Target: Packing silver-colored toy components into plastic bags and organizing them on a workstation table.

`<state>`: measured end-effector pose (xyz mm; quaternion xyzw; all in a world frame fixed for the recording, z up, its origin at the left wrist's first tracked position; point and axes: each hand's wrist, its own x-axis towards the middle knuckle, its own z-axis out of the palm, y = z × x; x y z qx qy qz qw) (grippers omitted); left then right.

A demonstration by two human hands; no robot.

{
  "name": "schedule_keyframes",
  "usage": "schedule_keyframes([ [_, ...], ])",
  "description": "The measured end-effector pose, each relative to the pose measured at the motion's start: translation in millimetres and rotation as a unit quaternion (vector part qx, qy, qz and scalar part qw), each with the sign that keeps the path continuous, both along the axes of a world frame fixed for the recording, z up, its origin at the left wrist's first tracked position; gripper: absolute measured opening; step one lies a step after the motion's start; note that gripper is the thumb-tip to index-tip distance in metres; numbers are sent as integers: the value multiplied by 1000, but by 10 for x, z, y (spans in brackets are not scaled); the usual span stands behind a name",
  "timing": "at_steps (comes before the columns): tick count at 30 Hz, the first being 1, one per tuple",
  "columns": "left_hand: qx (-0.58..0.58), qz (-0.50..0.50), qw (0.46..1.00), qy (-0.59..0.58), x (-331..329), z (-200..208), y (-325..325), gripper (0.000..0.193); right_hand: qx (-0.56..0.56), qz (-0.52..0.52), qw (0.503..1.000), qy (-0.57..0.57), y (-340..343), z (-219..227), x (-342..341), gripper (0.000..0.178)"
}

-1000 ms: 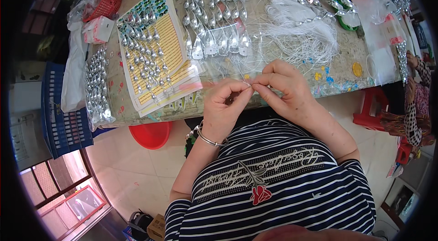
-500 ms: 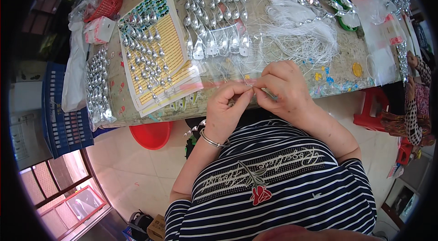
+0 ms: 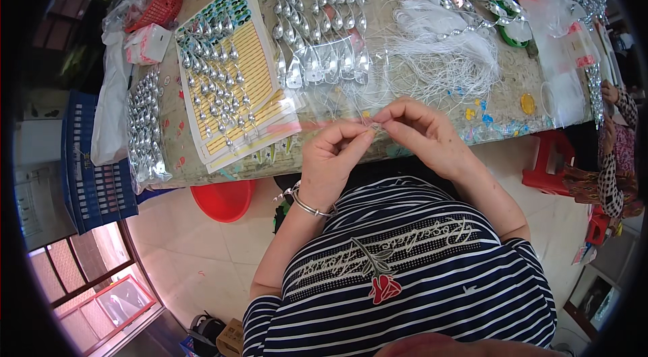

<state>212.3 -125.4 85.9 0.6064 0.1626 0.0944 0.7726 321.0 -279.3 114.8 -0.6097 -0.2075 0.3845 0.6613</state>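
Little has changed since the earlier pictures: both hands stay together at the near edge of the surface (image 3: 202, 168), fingertips meeting over one small silvery piece (image 3: 375, 126). The left hand (image 3: 331, 164), with a bangle (image 3: 307, 205) on its wrist, has its fingers curled and pinches the piece from the left; the right hand (image 3: 428, 137) pinches it from the right, knuckles up. Thin white thread (image 3: 439, 60) lies in one loose bundle just beyond them. Two red baskets (image 3: 158, 6) stand at the far corners. A card of silvery drops (image 3: 233, 80), too many to count, lies to the left.
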Motion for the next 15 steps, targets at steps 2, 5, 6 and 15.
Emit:
schedule_keyframes([
  [2,0,-1,1000,-10,17,12,-15,6,-14,16,991,-130,-15,-50,4,16],
  [5,9,2,1000,-19,13,-8,-21,5,-40,16,985,-168,26,-31,-6,15],
  [6,17,2,1000,-21,14,-19,-18,5,-38,16,985,-170,28,-43,2,15],
  [15,24,-14,997,73,-17,44,-19,9,-22,2,986,-164,38,-100,27,14],
])
